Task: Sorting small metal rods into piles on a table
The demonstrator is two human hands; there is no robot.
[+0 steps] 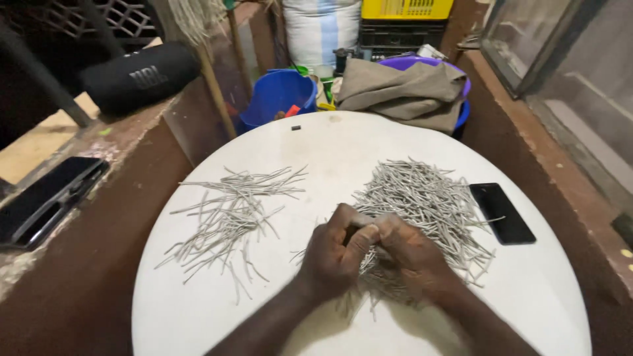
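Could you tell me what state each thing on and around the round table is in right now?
Left hand: fingers closed on grey sticks.
Right hand: fingers closed on the same sticks.
Large stick pile: dense, heaped.
Small stick pile: thin, scattered.
Phone: flat, screen dark.
Blue bucket: upright, open.

Round white table (pixel 316 142); black phone (pixel 502 212) lies flat near its right edge. Second black phone (pixel 46 198) sits on the brown ledge (pixel 105 250) at left, black cylindrical speaker (pixel 140 78) further back. Behind the table: blue bucket (pixel 277 95), grey-brown cloth (pixel 402 92) draped over a purple basin (pixel 409 62), yellow crate (pixel 407 8) stacked on a black crate (pixel 402 34), white sack (pixel 320 29).
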